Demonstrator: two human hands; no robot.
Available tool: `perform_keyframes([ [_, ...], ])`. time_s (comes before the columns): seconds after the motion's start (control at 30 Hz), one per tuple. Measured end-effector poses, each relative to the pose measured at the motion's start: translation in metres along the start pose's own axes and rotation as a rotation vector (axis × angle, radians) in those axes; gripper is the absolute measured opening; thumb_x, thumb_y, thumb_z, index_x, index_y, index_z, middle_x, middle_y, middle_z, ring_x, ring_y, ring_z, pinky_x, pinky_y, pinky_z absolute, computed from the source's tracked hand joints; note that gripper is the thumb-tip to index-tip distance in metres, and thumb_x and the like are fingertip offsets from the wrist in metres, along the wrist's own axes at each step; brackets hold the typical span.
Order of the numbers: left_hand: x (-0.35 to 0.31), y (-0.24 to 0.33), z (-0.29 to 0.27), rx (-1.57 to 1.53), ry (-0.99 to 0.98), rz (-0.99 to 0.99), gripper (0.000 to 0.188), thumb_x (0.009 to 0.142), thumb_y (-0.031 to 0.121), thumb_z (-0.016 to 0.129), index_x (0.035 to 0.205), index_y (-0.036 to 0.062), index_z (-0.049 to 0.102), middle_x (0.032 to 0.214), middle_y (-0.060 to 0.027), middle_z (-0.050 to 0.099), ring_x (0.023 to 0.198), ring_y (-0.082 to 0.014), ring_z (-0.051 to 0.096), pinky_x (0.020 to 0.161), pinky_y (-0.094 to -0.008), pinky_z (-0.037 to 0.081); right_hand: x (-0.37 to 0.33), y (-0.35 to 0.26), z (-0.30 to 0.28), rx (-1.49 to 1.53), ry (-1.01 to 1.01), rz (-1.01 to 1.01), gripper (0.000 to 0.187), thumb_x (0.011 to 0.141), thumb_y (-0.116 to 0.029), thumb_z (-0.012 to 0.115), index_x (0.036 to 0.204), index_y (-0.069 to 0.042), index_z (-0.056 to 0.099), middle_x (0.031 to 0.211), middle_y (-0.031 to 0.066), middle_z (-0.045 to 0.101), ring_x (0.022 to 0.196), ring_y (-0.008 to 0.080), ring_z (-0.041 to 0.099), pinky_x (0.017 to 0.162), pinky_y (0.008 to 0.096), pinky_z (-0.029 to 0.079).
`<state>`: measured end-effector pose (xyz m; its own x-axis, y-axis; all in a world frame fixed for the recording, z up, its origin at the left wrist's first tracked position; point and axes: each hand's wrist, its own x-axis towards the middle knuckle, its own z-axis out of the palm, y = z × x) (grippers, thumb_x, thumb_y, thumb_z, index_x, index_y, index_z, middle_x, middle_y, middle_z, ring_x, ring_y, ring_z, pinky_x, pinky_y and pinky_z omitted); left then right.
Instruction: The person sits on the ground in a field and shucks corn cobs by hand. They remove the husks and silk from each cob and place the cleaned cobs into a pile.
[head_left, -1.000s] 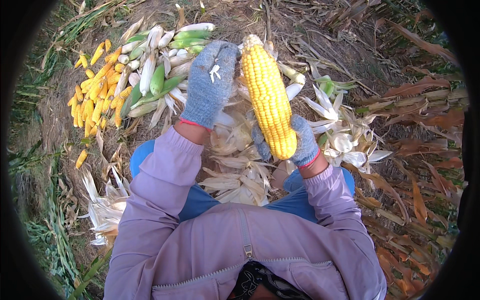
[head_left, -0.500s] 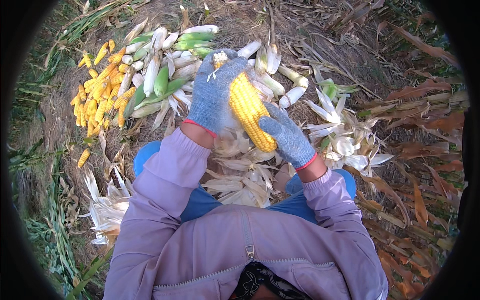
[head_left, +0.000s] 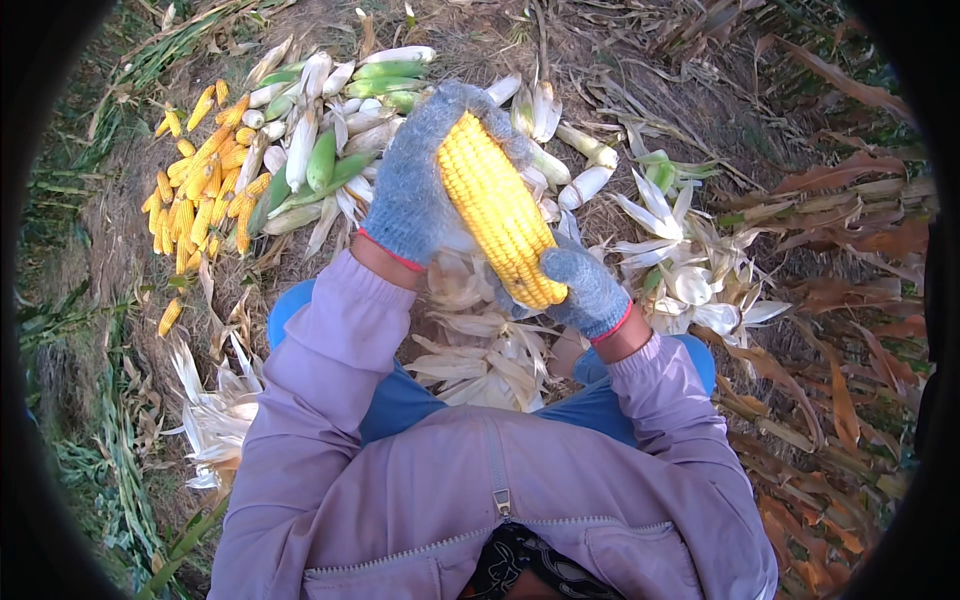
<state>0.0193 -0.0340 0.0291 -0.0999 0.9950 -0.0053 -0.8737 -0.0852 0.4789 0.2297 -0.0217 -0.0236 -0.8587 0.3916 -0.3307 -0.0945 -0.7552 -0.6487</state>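
Note:
A bare yellow ear of corn is held slantwise in front of me, with no husk showing on its kernels. My left hand, in a grey knitted glove with a red cuff, is wrapped behind and around its upper end. My right hand, gloved the same way, grips the lower end with its thumb beside the kernels and its other fingers mostly hidden behind the ear. Beyond the hands lies a pile of unhusked ears, some green and some pale. Left of it is a heap of husked yellow ears.
Peeled husks lie between my legs, with more husks to the right and a further bunch at the left. One small yellow ear rests apart from the heap. Dry corn stalks line the right side.
The left hand has shifted round the ear's upper end, and the whitish stub at its fingers no longer shows. The right hand has slid slightly lower, to the ear's bottom end.

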Motion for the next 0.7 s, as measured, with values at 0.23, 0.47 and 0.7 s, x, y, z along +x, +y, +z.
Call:
perform_keyframes([
  [0.23,-0.012,-0.014,0.013,0.312,0.152,0.081,0.021,0.094,0.022,0.064,0.107,0.0059,0.060,0.096,-0.0056,0.065,0.086,-0.0164,0.065,0.075,-0.0324,0.055,0.009,0.004,0.000,0.309,-0.017,-0.047,0.077,0.087,-0.051,0.067,0.143,-0.004,0.043,0.129,0.0187,0.060,0.111,0.0323,0.063,0.087,0.0453,0.056],
  [0.47,-0.004,-0.014,0.000,0.958,0.218,0.266,0.030,0.098,0.017,0.059,0.122,-0.0010,0.057,0.105,-0.0079,0.065,0.094,-0.0166,0.064,0.081,-0.0282,0.053,0.016,-0.001,0.012,-0.879,0.229,-0.464,0.067,0.088,-0.026,0.072,0.143,-0.003,0.042,0.133,0.0101,0.053,0.117,0.0154,0.054,0.097,0.0304,0.048],
  [0.7,0.010,-0.017,-0.042,1.419,0.129,0.585,0.035,0.100,0.011,0.048,0.132,-0.0040,0.052,0.126,-0.0201,0.059,0.115,-0.0288,0.057,0.102,-0.0376,0.043,0.007,-0.003,0.006,0.107,-0.083,-0.102,0.067,0.086,-0.040,0.070,0.136,-0.001,0.048,0.114,0.0167,0.065,0.093,0.0258,0.069,0.074,0.0342,0.059],
])
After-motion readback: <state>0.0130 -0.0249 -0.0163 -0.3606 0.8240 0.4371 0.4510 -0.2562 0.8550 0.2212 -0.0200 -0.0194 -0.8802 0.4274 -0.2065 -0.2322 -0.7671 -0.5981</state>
